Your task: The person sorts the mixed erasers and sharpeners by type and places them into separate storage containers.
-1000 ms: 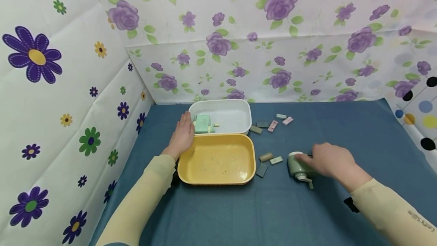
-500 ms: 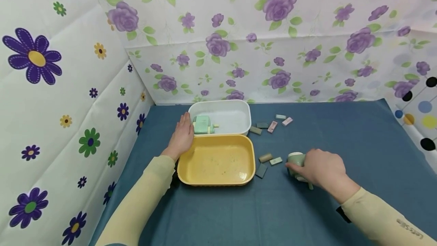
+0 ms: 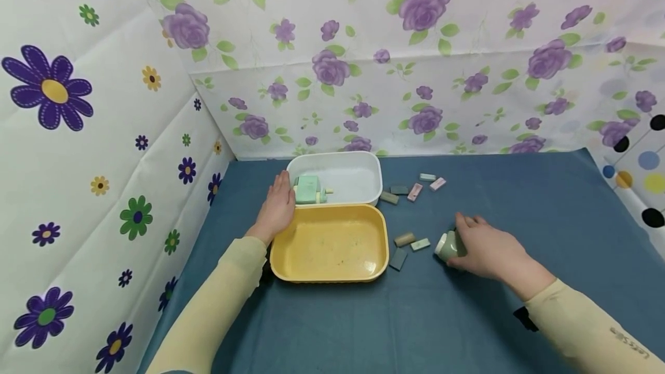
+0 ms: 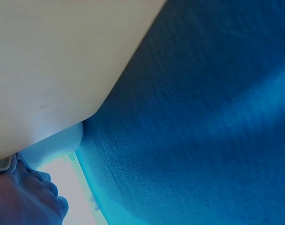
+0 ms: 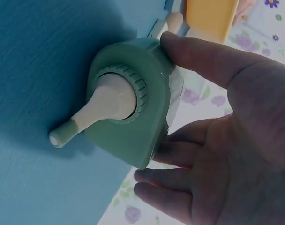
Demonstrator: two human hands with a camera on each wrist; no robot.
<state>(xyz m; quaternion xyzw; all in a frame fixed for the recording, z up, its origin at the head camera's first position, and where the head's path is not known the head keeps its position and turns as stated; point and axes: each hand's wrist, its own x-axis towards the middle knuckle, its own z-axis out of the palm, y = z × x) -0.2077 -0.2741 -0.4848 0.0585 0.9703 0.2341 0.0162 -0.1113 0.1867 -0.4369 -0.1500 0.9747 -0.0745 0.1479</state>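
My right hand (image 3: 488, 247) grips a green crank-handled pencil sharpener (image 3: 449, 247) at the right of the blue cloth. In the right wrist view the thumb is on one side of the sharpener (image 5: 154, 75) and fingers on the other, its pale crank (image 5: 98, 101) facing the camera. With fingers straight, my left hand (image 3: 277, 204) rests along the left edges of a white tub (image 3: 358, 175) and a yellow tub (image 3: 329, 247). A mint-green sharpener (image 3: 309, 189) lies inside the white one. The yellow tub holds nothing.
Between the yellow tub and my right hand lie a tan eraser (image 3: 404, 239), a pale eraser (image 3: 420, 244) and a grey eraser (image 3: 398, 259). Several more, including a pink eraser (image 3: 414, 192), are scattered beside the white tub. A floral sheet (image 3: 332, 108) rises behind.
My right hand has shifted its hold and turned the green sharpener, so its crank no longer shows in the head view and its pale end points left. The left hand stays put.
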